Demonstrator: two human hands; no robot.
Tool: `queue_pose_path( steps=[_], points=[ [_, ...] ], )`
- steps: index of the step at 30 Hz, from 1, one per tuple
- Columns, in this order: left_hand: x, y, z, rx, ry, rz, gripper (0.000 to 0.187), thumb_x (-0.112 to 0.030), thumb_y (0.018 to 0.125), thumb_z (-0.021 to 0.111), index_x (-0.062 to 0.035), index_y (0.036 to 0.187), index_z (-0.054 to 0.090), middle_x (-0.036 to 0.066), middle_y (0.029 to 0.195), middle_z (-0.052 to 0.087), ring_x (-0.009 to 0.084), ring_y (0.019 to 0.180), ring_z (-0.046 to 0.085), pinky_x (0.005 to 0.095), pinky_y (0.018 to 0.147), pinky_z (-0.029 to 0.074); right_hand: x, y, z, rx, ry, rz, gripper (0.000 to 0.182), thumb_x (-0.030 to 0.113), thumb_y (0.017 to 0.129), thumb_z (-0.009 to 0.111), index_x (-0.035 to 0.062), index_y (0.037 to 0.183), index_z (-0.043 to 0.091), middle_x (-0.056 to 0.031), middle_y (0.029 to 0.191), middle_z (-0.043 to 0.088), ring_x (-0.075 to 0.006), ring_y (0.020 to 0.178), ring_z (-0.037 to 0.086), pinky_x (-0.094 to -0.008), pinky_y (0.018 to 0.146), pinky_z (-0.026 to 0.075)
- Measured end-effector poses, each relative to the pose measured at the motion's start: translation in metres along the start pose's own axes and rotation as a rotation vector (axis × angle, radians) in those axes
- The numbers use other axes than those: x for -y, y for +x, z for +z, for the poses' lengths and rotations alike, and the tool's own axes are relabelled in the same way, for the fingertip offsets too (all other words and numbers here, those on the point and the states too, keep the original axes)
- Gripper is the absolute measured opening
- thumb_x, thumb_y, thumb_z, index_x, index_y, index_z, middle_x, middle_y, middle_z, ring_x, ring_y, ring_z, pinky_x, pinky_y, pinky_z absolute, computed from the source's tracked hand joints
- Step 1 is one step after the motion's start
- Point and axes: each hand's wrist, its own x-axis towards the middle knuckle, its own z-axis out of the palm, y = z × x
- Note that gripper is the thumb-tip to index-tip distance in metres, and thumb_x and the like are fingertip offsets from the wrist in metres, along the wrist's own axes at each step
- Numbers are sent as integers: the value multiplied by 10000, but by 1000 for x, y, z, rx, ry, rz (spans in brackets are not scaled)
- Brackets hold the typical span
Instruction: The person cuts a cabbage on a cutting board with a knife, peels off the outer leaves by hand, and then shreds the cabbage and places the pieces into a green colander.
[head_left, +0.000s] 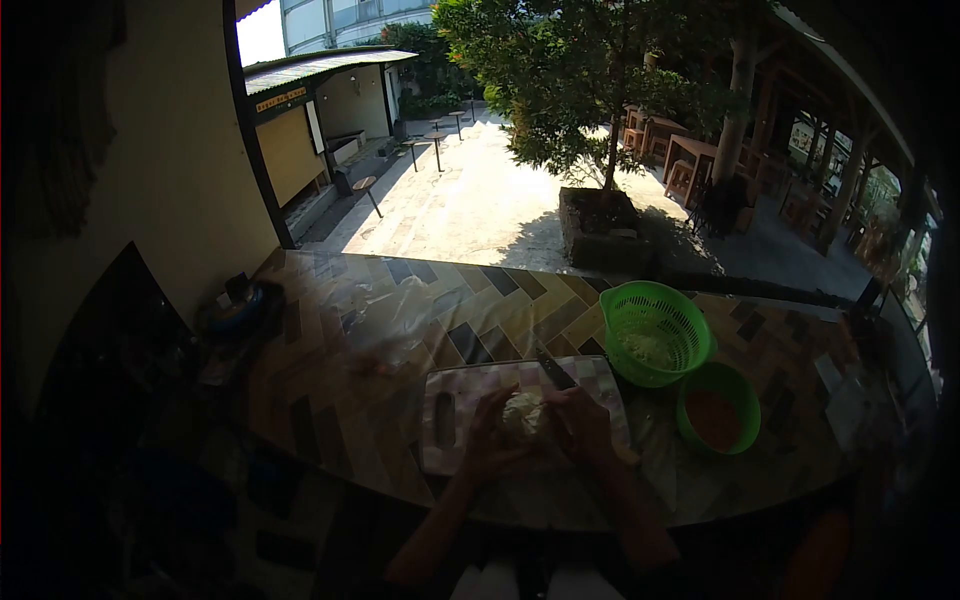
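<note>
Head view: cupping a whitish lump [524,410], too dim to name surely, in the left hand [488,438], curling the fingers round its left side above the middle of a chopping board [463,386]. Gripping a knife [556,371] in the right hand [585,420], close by at the lump's other side, and pointing the blade toward the worktop's far edge, slanting left. Being unable to tell whether also touching the lump with the right hand. Working with the board near the middle of the worktop's [345,420] near edge, and turning its slotted end to the left. Having a green colander [690,338] standing just beside the board's far right corner, holding pale shreds [650,349], and a smaller green bowl [748,396] sitting nearer the worktop's near edge, holding something reddish. Having clear plastic [388,322] lying between the board and the worktop's far left corner.
</note>
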Motion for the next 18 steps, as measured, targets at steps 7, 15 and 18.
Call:
queue_pose_path(
  steps=[7,15,18],
  points=[
    [-4,-4,-2,-102,216,105,786,-280,628,858,-87,1323,546,146,1296,495,320,1244,473,435,1024,416,16,-7,6,30,-27,-38,172,64,847,611,90,1012,569,-61,910,624,-266,856,607,-382,737,507],
    [-8,-16,10,-273,269,87,501,-207,843,709,-58,1300,568,156,1293,567,312,1176,575,397,946,493,15,-9,9,22,37,-9,320,129,814,697,93,1102,562,-98,1049,606,-294,947,605,-401,801,503],
    [-13,-19,10,-251,203,63,452,-260,919,614,-28,1302,553,167,1286,576,307,1202,569,386,962,482,19,-5,4,148,127,62,434,166,796,724,88,1186,547,-109,1088,602,-311,983,605,-419,848,501]
  ],
)
